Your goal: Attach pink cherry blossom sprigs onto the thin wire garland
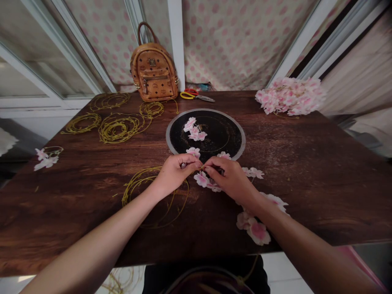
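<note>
My left hand (176,171) and my right hand (228,175) meet fingertip to fingertip over the table, just in front of the round black inset. Both are closed in a pinch on a thin yellow-green artificial vine stem (202,167); the exact spot between the fingertips is mostly hidden. Pink and white artificial blossoms (201,179) hang around and below the fingers. More blossoms (258,232) lie under my right forearm, towards the table's front edge. A loose coil of bare yellow-green vine (131,185) rests beside and partly beneath my left wrist.
On the brown wooden table (306,171), several coiled vines (119,127) lie at the back left. Loose blossoms rest on the black inset (220,130) and a small sprig (46,161) at far left. Behind are a tan backpack (155,73), scissors (196,95) and a blossom pile (290,96).
</note>
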Demonstrator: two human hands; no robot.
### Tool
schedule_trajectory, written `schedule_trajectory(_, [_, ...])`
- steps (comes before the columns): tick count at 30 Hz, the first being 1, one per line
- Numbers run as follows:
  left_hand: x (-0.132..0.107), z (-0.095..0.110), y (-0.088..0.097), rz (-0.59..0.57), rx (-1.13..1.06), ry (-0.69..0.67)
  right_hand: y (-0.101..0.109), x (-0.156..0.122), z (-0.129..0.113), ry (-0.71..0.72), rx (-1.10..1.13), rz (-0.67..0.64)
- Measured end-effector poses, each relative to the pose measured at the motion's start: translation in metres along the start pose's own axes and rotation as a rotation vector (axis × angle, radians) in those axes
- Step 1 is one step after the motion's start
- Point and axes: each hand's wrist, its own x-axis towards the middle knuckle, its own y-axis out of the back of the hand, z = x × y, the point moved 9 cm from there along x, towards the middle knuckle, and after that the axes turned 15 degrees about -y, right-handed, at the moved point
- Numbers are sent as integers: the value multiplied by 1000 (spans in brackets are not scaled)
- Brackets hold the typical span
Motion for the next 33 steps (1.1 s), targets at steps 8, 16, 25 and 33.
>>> schedule_trajectory(8, [0, -4, 0, 5, -29, 5, 2, 0, 1, -17, 5, 1])
schedule_trajectory(16, [0, -4, 0, 3, -46, 11, 1, 0, 1, -8, 3, -3])
schedule_trajectory(25, [0, -6, 0, 9, -36, 7, 1, 0, 1, 1, 10, -6])
schedule_trajectory(33, [-1, -2, 0, 12, -17, 16, 0, 0, 1, -1, 4, -11])
